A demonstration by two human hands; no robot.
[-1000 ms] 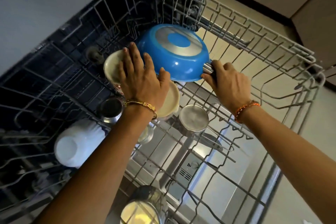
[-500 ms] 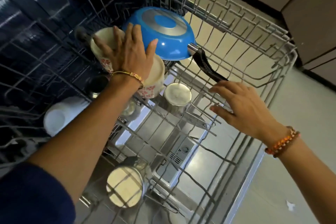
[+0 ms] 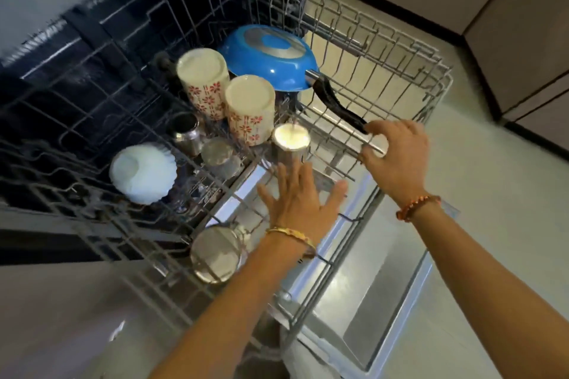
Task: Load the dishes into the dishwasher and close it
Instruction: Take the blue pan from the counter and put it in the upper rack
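Two floral ceramic cups (image 3: pixel 228 101) sit inverted beside my glossy blue pan (image 3: pixel 271 60) in the wire rack (image 3: pixel 385 49); left hand (image 3: pixel 300 197) splayed flat, right hand (image 3: pixel 397 157) grasping a rack bar.

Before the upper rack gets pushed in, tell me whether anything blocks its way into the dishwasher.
Nothing visible blocks it. The upper rack is pulled out over the open door, and the tub behind looks free. The blue pan and floral cups sit inside the rack. The right hand holds its front wire; the left hand hovers open.
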